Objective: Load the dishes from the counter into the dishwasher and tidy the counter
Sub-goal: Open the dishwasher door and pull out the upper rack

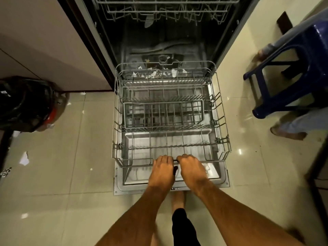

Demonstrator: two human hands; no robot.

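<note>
Lower rack [170,121]: grey wire dishwasher basket, pulled fully out over the lowered stainless-steel dishwasher door [215,172]; no dishes in it. A grey wire cutlery basket [163,113] sits across its middle.

Left hand [162,168] and right hand [190,167]: side by side at the middle of the rack's near edge, fingers curled over the front rail, each gripping it.

Dishwasher tub [159,41]: dark, open behind the rack; white paper-like scraps [159,72] lie along its floor at the rack's far edge. Upper grey wire rack [165,9] is inside, at the top.

Floor of glossy cream tiles [71,174]: scattered white scraps to the left. Black plastic bag [26,103] stands well left of the door. Blue plastic stool [292,68] stands to the right, another person's legs beside it.
</note>
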